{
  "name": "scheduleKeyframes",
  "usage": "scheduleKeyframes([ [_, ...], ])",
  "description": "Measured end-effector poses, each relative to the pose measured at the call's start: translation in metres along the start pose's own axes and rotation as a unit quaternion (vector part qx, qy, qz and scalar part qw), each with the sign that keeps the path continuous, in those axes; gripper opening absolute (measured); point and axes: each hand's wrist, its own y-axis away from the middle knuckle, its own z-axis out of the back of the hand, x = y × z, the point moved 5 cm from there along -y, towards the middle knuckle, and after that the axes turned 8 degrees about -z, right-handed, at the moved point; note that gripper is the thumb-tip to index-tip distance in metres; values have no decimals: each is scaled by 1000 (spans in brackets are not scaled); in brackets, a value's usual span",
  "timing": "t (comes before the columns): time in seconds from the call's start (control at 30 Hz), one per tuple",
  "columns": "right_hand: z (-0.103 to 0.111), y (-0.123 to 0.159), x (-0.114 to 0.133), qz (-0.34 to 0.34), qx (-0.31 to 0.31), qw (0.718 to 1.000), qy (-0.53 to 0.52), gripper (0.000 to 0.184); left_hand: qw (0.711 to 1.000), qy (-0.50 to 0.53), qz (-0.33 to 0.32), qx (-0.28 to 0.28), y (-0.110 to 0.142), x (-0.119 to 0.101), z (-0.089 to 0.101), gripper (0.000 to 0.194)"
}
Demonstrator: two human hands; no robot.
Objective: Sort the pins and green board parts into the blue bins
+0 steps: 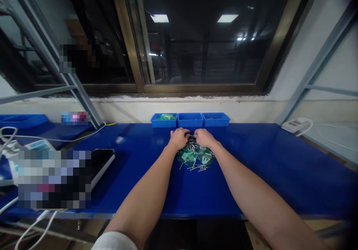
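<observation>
Both my arms reach forward over a blue table (251, 175). My left hand (179, 138) and my right hand (204, 137) are side by side, fingers curled, meeting over the far edge of a pile of small green circuit boards (195, 156) mixed with metal pins or screws (197, 167). Both hands seem to pinch a small part between them, too small to name. Behind the hands stand three blue bins (190, 120) in a row; the left bin holds green parts (167, 117).
A black flat device (100, 160) lies at the left, with white cables (36, 224) near the front edge. A white power strip (296, 124) sits at the far right. Beyond the table's far edge are a wall and a dark window (201, 37).
</observation>
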Motion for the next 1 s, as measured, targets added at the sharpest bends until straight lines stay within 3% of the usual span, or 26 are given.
scheduleKeyframes([
  [0.17,7,0,3,45,-32,980,-192,13,999,4,-15,-31,-1,-2,6,23],
  [0.33,7,-3,-3,24,-1,883,-468,17,998,23,-3,-66,-2,-2,9,24],
  [0.47,11,-9,-18,-21,-38,830,-556,23,995,49,-3,-85,-2,-4,10,27],
  [0.6,29,-12,-44,-66,-181,836,-513,21,993,64,39,-95,-1,2,11,29],
  [0.67,36,-14,-57,-91,-222,837,-491,20,993,59,55,-88,-1,5,11,25],
  [0.77,39,-17,-70,-101,-223,826,-508,27,993,53,64,-83,-2,7,11,22],
  [0.9,34,-21,-77,-114,-190,817,-533,64,993,49,63,-85,-3,8,10,22],
  [1.0,35,-17,-81,-146,-239,832,-479,60,994,48,57,-84,-2,10,10,23],
])
